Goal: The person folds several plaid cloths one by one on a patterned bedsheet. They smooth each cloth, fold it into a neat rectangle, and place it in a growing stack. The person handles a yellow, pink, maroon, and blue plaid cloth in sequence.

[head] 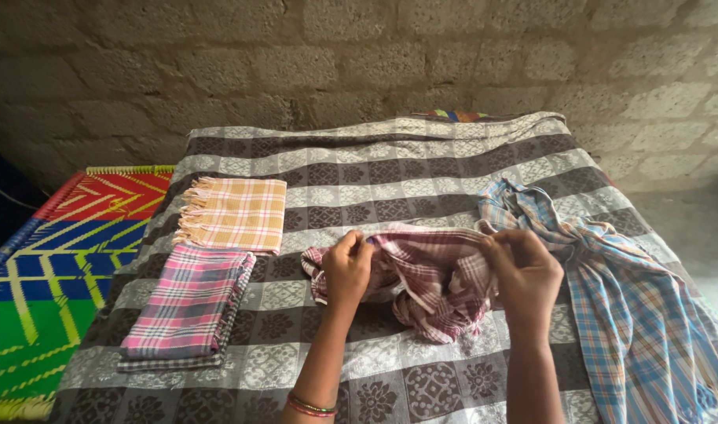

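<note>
The maroon checked cloth [430, 279] lies crumpled on the grey patterned bedspread [359, 188]. The left hand [347, 267] and right hand [524, 271] both pinch its top edge. It looks soft, light and floppy, so the corners are best to hold.

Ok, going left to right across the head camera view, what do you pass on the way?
Woven mat in bright colours → folded pink plaid cloth → left hand → crumpled maroon checked cloth → right hand → loose blue plaid cloth. The yellow checked cloth sits above the pink one, so it is left out.
</note>
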